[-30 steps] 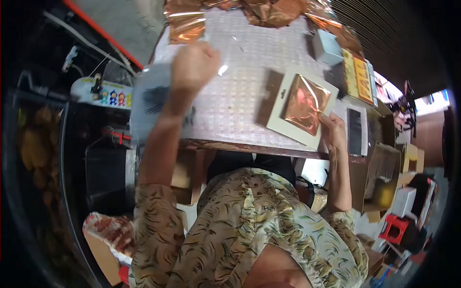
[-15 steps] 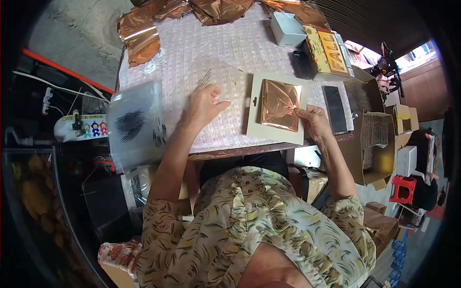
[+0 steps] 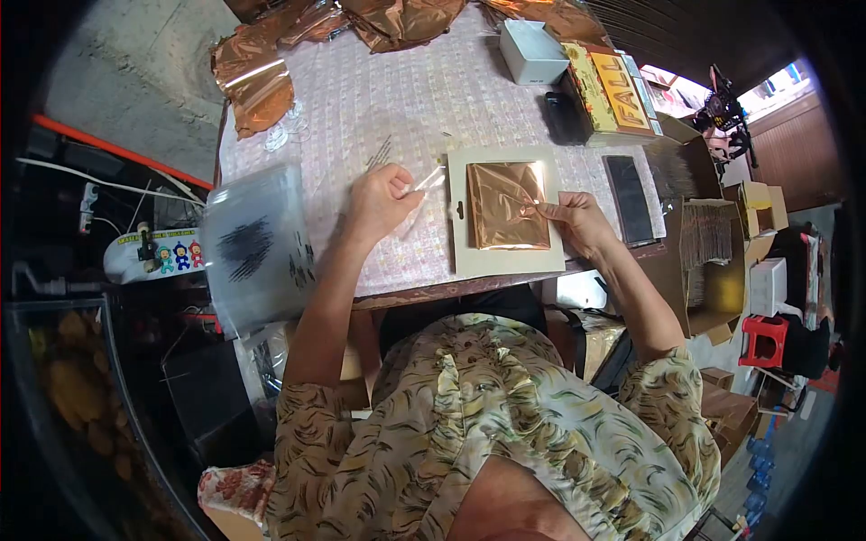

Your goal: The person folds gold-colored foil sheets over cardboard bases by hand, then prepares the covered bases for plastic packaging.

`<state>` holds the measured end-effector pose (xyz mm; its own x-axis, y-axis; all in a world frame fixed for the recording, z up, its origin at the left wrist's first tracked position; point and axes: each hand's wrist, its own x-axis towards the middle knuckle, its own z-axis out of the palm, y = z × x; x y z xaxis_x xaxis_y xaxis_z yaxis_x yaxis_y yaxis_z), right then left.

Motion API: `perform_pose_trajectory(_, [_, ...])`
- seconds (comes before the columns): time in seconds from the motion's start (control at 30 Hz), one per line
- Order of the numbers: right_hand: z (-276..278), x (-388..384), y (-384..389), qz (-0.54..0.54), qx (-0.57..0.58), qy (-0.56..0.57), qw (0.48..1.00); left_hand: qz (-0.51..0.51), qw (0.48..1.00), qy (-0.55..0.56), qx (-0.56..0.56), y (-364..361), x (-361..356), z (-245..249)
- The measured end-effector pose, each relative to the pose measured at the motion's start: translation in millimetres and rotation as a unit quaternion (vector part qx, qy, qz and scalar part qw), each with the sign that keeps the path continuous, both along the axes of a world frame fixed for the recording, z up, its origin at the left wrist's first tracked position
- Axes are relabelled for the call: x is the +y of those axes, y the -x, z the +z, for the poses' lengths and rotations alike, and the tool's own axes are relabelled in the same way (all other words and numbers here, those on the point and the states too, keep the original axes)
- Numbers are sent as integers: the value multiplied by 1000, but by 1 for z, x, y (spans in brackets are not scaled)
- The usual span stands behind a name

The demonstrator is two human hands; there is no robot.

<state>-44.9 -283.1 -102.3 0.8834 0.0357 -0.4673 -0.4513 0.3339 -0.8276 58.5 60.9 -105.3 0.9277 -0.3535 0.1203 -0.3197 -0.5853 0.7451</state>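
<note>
My right hand [image 3: 582, 224] grips the right edge of a cream card [image 3: 462, 243] with a hang hole, thumb on top. On the card lies a folded packet of shiny copper foil [image 3: 510, 203]. My left hand [image 3: 386, 200] is just left of the card, thumb and fingers pinched on what looks like the edge of a clear plastic bag [image 3: 431, 178]. Its glinting edge reaches toward the card, and the rest is hard to see against the cloth. Dark slanted print [image 3: 379, 151] shows beyond my left fingers.
A stack of clear printed bags [image 3: 257, 234] overhangs the table's left edge. Copper foil sheets [image 3: 397, 22] lie along the back. At right are a white box [image 3: 534, 54], a FALL box [image 3: 613, 90], a black tray [image 3: 566, 117] and a phone [image 3: 629, 198]. Cartons [image 3: 708, 261] stand beyond.
The card with the foil packet has shifted left and turned more upright in my right hand. My left fingers have closed into a pinch, with a clear glinting edge showing beside them.
</note>
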Motion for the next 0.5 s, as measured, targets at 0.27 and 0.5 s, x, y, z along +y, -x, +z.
perform_pose_trajectory(0.27, [-17,-10,-4,16,12,18,1000,2,998,21,61,-2,1,6])
perform_pose_trajectory(0.5, [-3,-4,-8,23,14,15,1000,-18,999,23,-12,5,5,5])
